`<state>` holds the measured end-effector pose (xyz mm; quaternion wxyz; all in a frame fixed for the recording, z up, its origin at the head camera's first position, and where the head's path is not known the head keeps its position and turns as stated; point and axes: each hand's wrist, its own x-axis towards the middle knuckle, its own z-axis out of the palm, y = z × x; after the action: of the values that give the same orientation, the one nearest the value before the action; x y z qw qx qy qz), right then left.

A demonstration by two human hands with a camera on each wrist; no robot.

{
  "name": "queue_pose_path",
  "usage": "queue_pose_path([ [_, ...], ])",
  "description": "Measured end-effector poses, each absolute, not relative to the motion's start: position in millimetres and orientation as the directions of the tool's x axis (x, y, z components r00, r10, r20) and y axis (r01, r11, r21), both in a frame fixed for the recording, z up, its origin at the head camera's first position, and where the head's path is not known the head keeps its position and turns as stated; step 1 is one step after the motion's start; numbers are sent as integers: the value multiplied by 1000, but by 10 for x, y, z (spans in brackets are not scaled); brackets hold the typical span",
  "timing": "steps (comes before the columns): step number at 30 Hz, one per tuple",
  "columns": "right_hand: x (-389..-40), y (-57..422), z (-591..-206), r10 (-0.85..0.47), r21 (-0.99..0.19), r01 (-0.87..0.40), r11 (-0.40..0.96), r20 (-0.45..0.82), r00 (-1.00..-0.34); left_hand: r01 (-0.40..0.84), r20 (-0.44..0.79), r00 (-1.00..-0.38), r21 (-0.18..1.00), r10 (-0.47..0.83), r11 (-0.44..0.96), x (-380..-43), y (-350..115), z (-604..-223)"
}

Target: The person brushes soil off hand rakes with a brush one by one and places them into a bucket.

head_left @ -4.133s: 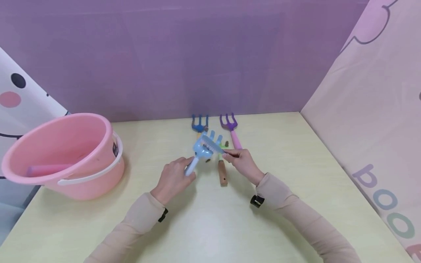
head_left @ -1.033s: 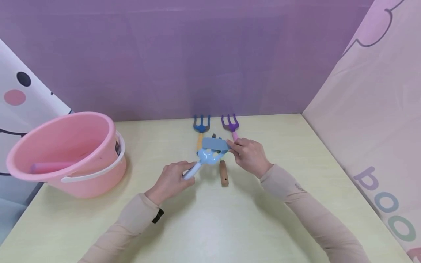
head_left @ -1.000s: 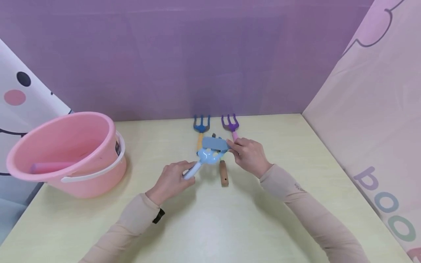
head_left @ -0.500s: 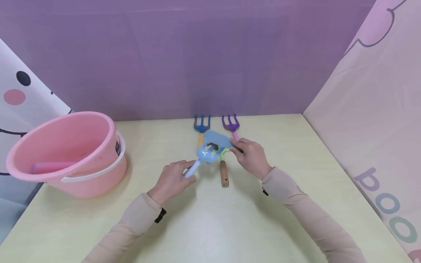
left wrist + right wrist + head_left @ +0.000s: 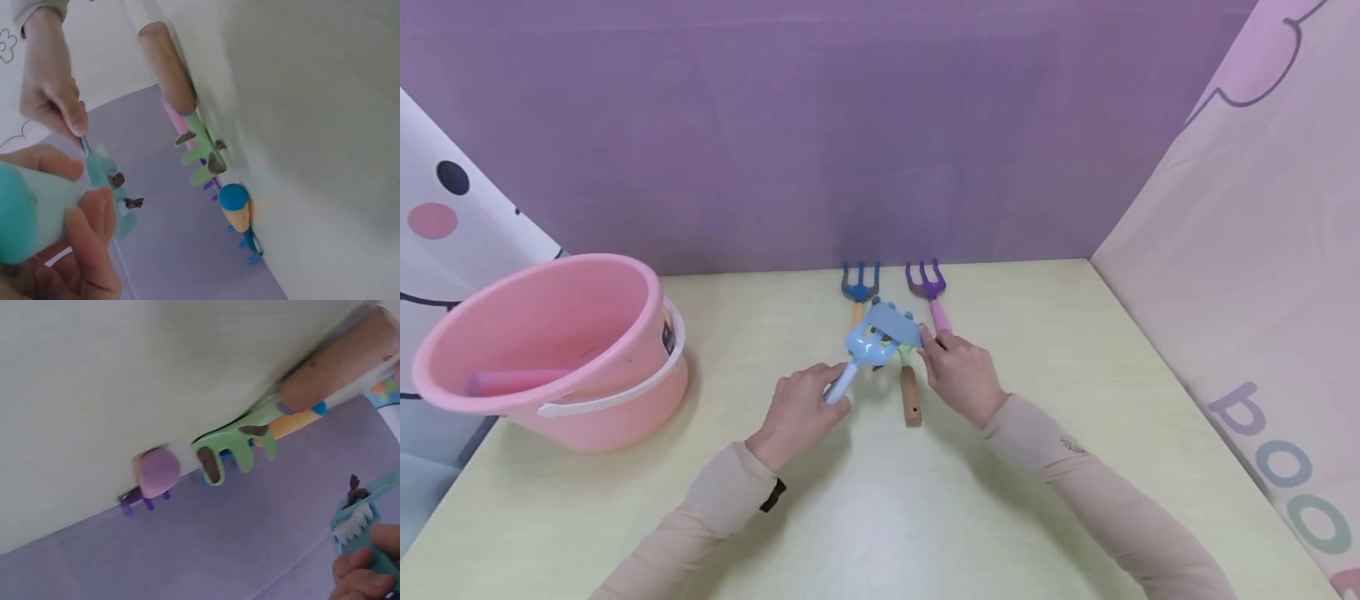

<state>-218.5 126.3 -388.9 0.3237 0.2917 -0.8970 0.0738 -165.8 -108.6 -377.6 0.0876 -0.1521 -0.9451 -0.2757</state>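
Note:
In the head view my left hand (image 5: 797, 412) grips the handle of a light blue hand rake (image 5: 870, 348), its tines raised above the table. My right hand (image 5: 962, 375) pinches a small blue brush (image 5: 895, 323), which lies across the tines. White bristles (image 5: 354, 525) face the rake in the right wrist view. Brown clumps (image 5: 117, 179) cling to the rake in the left wrist view. Below, a green hand rake (image 5: 912, 396) with a wooden handle lies on the table, brown patches on its tines.
A blue rake (image 5: 859, 290) with a yellow handle and a purple rake (image 5: 929, 287) with a pink handle lie at the table's back edge. A pink bucket (image 5: 602, 425) with a white handle stands at left, a pink cylindrical thing (image 5: 512, 382) inside. A purple backdrop (image 5: 775, 150) rises behind.
The brush has shifted and tilted over the rake's tines, lifting half a second ago and now lying across them again. My right hand has moved slightly left and nearer; my left keeps its grip.

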Motion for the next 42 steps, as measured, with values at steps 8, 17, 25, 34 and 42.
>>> queue_pose_path([
  [8,-2145,1185,-3729,-386,-233,-513,826,430,-816,326,279,-938,494,208,806,-1641,-1038,-3778],
  [17,-2143,1206,-3644,-348,-631,-321,706,85,-933,315,254,-943,478,214,820,-1626,-1043,-3814],
  [25,-2140,1214,-3615,-267,-789,-161,593,-4,-964,364,307,-919,422,246,830,-1640,-1062,-3773],
  [34,-2112,1216,-3617,-289,-835,-163,526,6,-957,347,278,-929,421,245,838,-1655,-1090,-3762],
  [42,-2137,1231,-3582,-250,-846,-155,510,27,-968,330,244,-939,433,244,839,-1673,-1118,-3760],
])
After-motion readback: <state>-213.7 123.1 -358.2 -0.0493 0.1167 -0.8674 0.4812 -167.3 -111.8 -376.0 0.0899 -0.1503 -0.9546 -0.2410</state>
